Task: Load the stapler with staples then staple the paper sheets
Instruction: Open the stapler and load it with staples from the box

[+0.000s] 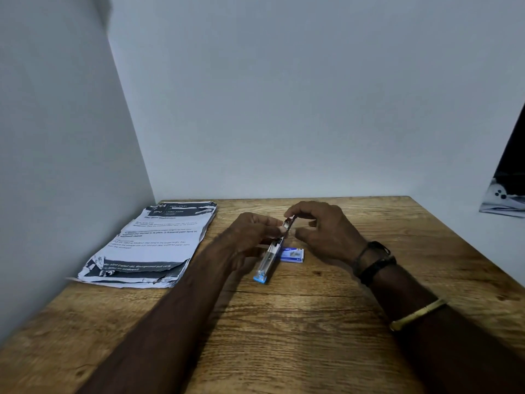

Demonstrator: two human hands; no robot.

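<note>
Stapler (pixel 269 261), frame centre, tilted, left hand (pixel 255 233) gripping its middle, right hand (pixel 322 227) pinching its upper metal tip, staple box (pixel 293 255) just beside, paper sheets (pixel 153 243) at left: likely hazard, a slipping pinch letting the sprung part snap shut.

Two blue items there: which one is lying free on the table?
The staple box, untouched, flat on the table; the left hand holds the stapler.
</note>
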